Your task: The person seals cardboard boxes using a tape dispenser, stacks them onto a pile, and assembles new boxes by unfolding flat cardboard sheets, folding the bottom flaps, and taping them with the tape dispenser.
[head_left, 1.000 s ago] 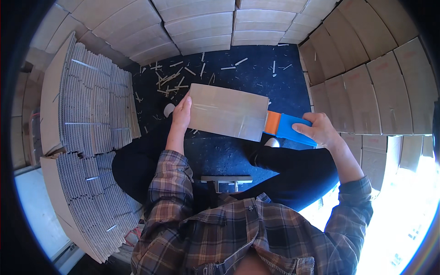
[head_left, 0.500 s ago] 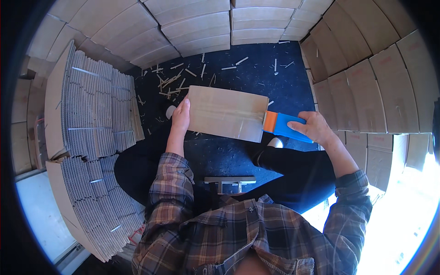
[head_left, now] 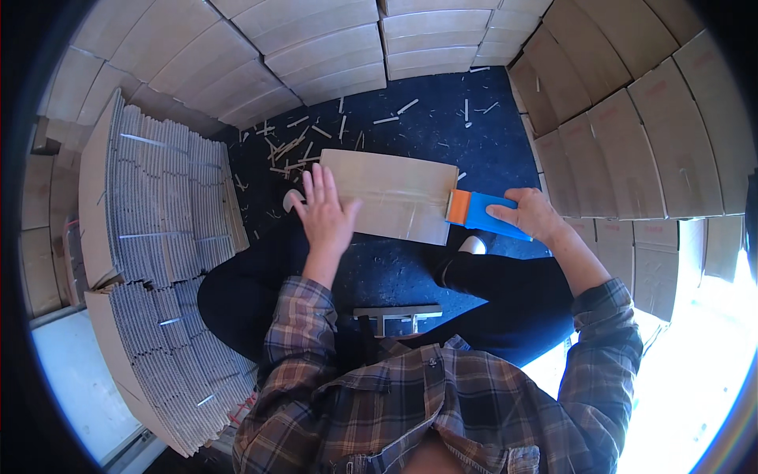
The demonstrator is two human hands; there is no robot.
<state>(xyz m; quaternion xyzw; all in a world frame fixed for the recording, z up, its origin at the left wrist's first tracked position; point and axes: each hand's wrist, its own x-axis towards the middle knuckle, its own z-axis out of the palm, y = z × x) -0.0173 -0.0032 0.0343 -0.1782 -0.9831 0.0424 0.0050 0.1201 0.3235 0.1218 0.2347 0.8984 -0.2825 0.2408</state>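
Note:
A brown cardboard box (head_left: 407, 178) lies in front of me, its long side running left to right, with a shiny strip of clear tape (head_left: 407, 199) along its middle. My left hand (head_left: 327, 220) is open over the box's left end, fingers spread; whether the palm touches the cardboard I cannot tell. My right hand (head_left: 534, 215) is closed round a blue tape dispenser (head_left: 491, 215) with an orange front, which meets the box's right edge.
Flattened cartons (head_left: 162, 197) are stacked at my left. Walls of closed cartons (head_left: 324, 43) stand ahead and on the right (head_left: 671, 142). Cardboard scraps (head_left: 288, 150) litter the dark floor (head_left: 430, 130). A metal frame (head_left: 399, 310) stands between my legs.
My left hand has let go of the box's left edge and spread open over its near left corner. The dispenser has shifted slightly left and stays at the right edge.

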